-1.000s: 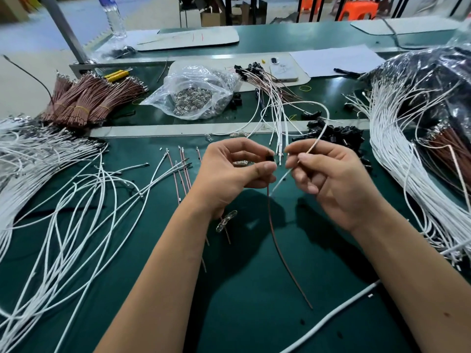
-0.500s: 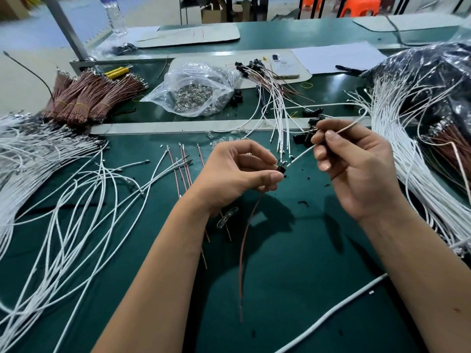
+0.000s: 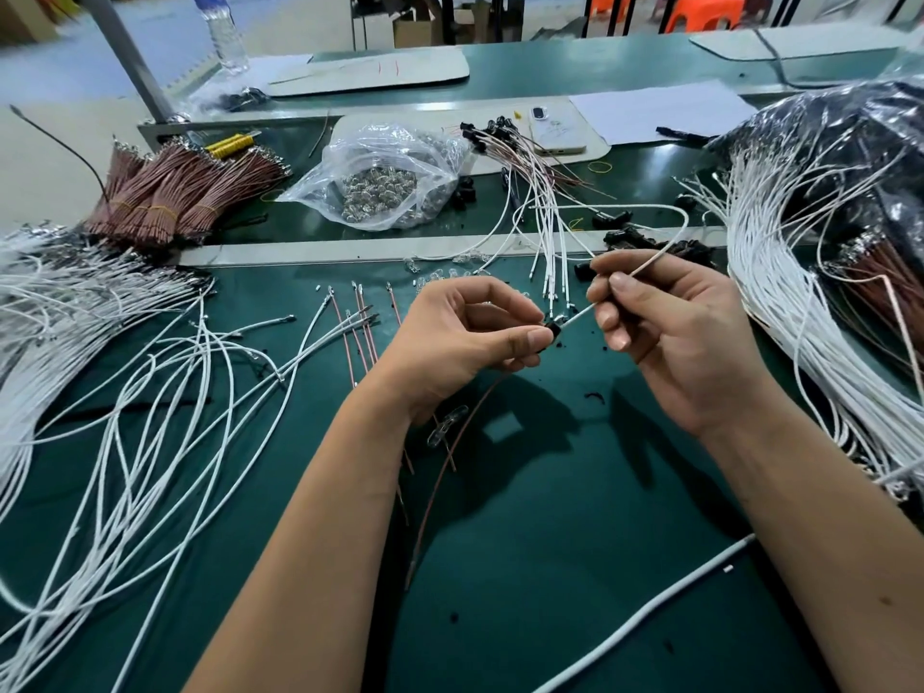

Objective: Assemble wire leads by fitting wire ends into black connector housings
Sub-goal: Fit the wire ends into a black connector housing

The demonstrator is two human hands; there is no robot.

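Observation:
My left hand pinches a small black connector housing between thumb and fingers above the green mat. A brown wire hangs down from the housing toward me. My right hand pinches a white wire whose end meets the housing; the wire loops up and back behind the hand. Loose black housings lie in a pile just beyond my right hand.
Loose white wires spread over the left of the mat, a white bundle on the right. Finished leads lie behind my hands. Brown wire bundles, a bag of metal terminals and a phone sit further back.
My right hand has come down and left, bringing the white wire's end up to the housing. The left hand stays in place holding the housing.

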